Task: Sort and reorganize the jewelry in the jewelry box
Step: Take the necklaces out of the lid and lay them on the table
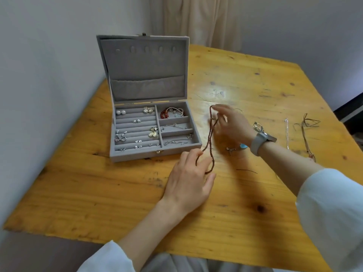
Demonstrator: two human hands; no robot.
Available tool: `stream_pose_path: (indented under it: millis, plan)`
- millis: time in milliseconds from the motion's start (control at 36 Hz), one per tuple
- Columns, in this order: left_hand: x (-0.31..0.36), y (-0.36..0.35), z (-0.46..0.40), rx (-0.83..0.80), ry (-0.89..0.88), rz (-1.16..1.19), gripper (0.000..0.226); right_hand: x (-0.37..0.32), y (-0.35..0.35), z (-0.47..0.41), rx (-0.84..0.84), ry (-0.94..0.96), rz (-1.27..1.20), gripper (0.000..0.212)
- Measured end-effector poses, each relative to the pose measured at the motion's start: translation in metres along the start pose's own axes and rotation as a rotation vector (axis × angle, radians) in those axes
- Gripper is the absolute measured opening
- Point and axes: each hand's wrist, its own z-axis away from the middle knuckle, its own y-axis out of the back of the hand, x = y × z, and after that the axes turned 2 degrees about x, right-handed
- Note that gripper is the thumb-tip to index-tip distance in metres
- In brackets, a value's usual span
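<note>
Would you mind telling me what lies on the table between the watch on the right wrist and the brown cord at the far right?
In the head view, a thin silver piece lies between the watch and the brown cord, on bare table.

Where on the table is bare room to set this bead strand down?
Bare wood lies in front of the jewelry box, left of the left hand, and behind the right hand toward the far edge. Crowded: beside the watch wrist, where loose pieces lie.
</note>
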Motion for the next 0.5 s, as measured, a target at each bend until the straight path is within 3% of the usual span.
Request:
stream_pose_path:
  millis: [56,139,333,500]
  plan:
    - [-0.002,-0.001,0.004,-0.051,-0.069,-0.034,0.044,0.005,-0.007,0.006,-0.165,0.095,0.173,0.043]
    - [-0.006,-0.005,0.009,-0.131,-0.139,-0.107,0.054,0.008,-0.014,0.005,-0.304,0.087,0.327,0.048]
    - [-0.011,-0.007,0.014,-0.135,-0.221,-0.190,0.054,0.003,-0.011,0.001,-0.380,0.092,0.472,0.051]
    - [-0.009,-0.004,0.015,-0.155,-0.192,-0.087,0.056,0.000,-0.002,0.006,-0.362,0.098,0.459,0.050]
